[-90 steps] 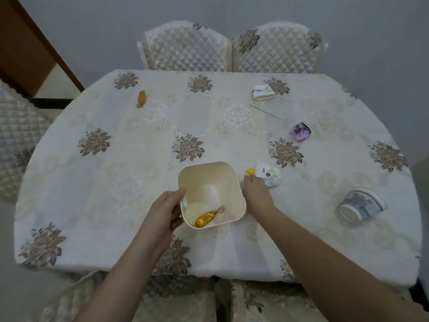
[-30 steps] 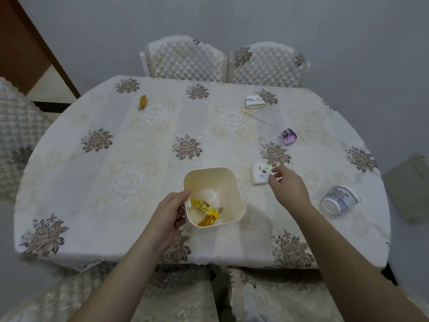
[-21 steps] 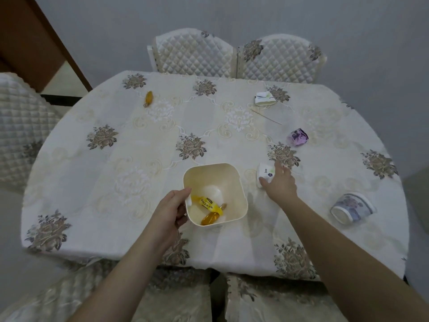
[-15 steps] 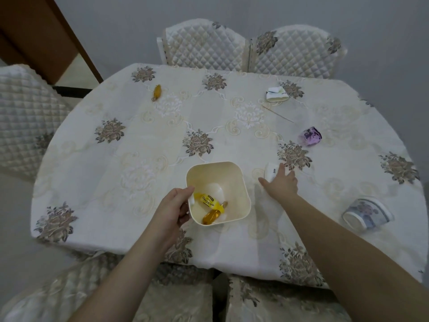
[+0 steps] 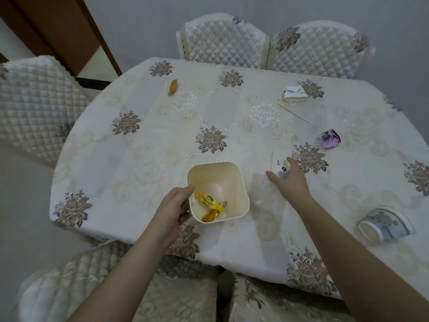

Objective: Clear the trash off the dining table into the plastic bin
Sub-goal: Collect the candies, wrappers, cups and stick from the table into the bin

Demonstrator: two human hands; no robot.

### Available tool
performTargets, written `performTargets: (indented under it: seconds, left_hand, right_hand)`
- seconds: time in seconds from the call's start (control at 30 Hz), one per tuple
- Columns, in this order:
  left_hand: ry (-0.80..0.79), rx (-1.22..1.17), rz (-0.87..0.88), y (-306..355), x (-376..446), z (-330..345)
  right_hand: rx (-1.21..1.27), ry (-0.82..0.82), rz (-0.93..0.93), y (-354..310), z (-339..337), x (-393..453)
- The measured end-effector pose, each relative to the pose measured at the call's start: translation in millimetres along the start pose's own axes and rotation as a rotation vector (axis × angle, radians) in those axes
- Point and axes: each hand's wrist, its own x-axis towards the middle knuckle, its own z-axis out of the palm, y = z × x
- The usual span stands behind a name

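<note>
The right hand [image 5: 290,182] reaches out flat over the surface [image 5: 139,159], fingers spread and relaxed, closed on nothing. Its fingertips [image 5: 287,160] lie on or just over a small white wrapper with a purple mark [image 5: 279,167]; motion blur hides whether they touch it. The wrapper sits under the fingers, between forefinger and thumb, not yet pinched.

To do this step well, I would press the wrapper lightly, draw thumb and forefinger together under its edge so the thin paper lifts off the cloth, then carry it the short way over to the bin and let go only above the opening. A flat scrap like this may slide on the tablecloth rather than lift.

The left hand [image 5: 174,208] grips the near left rim of the cream plastic bin [image 5: 234,182], thumb over the edge, steadying it close to the near edge of the surface. Inside lie a yellow candy wrapper [image 5: 207,201] and an amber one [image 5: 210,215].

Further out, trash waits: a purple wrapper [image 5: 329,139] toward the right edge, a thin stick [image 5: 296,115] and a folded white packet [image 5: 294,92] near the far right, an orange candy wrapper [image 5: 173,87] at the far left, and a tipped paper cup [image 5: 385,226] by the near right edge.
</note>
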Motion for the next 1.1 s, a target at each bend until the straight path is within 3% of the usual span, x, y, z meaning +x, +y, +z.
performTargets:
  seconds: [0.27,0.5,0.73,1.1]
  left_hand:
    - [0.053,-0.009,-0.005,5.5,-8.7,-9.4]
    - [-0.004,-0.05,0.007,6.7,-18.1,-34.8]
    - [-0.046,-0.063,0.012,13.5,-32.4,-79.3]
    - [-0.037,-0.1,0.065,24.6,-55.5,-153.7]
  right_hand:
    - [0.138,-0.11,-0.296,-66.8,-6.5,-81.1]
    - [-0.196,-0.174,-0.583,-116.4,15.2,-146.6]
    - [-0.443,-0.193,-0.648,-148.6,50.3,-190.1]
    - [-0.406,-0.097,-0.725,-189.3,86.9,-231.1]
